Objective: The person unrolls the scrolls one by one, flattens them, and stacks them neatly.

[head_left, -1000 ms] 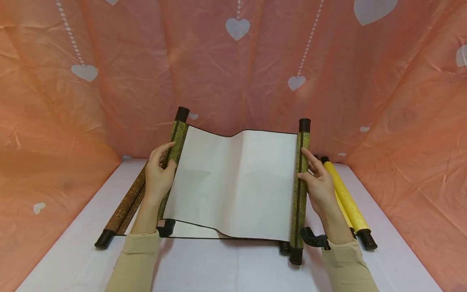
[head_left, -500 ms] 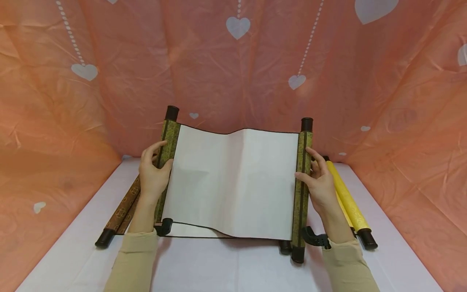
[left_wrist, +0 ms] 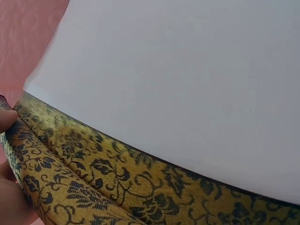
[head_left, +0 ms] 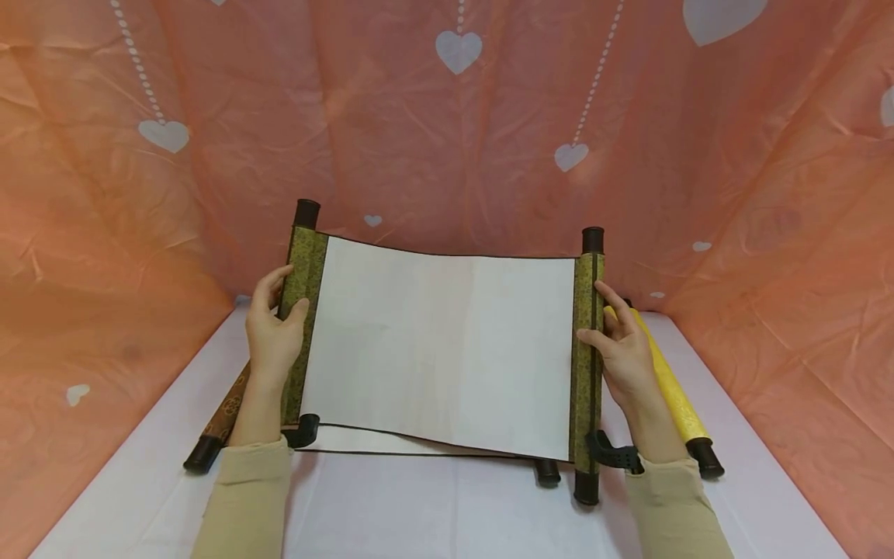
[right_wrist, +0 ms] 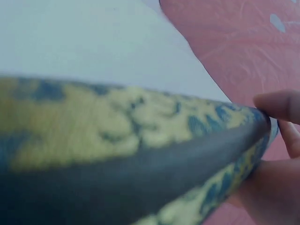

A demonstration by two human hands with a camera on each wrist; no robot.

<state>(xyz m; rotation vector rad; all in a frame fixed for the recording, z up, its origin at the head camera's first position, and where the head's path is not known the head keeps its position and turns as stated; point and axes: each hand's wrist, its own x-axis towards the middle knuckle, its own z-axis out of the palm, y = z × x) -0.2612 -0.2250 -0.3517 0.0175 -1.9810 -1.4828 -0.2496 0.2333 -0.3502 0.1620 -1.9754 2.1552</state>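
A blank white scroll (head_left: pixel 440 349) is stretched between two olive-gold brocade rollers with dark end knobs, held tilted above the white table (head_left: pixel 433 512). My left hand (head_left: pixel 271 330) grips the left roller (head_left: pixel 299 310), thumb on its front and fingers behind. My right hand (head_left: pixel 618 349) pinches the right roller (head_left: pixel 587 349) near its middle. In the left wrist view the brocade edge (left_wrist: pixel 117 173) and white paper (left_wrist: pixel 187 79) fill the frame, my thumb tip (left_wrist: pixel 7 119) at the left. The right wrist view shows the blurred roller (right_wrist: pixel 117 154) close up with my fingertips (right_wrist: pixel 276 105) on it.
A yellow rolled scroll (head_left: pixel 667 388) lies on the table just right of my right hand. A brown patterned rolled scroll (head_left: pixel 223 411) lies behind my left forearm. Another sheet's edge (head_left: pixel 391 449) and dark knobs show under the open scroll. Pink heart-patterned cloth (head_left: pixel 447 116) walls in the table.
My left hand has carried its roller out to the left, widening the open sheet and flattening its ripple. My right hand with its roller shifted slightly right.
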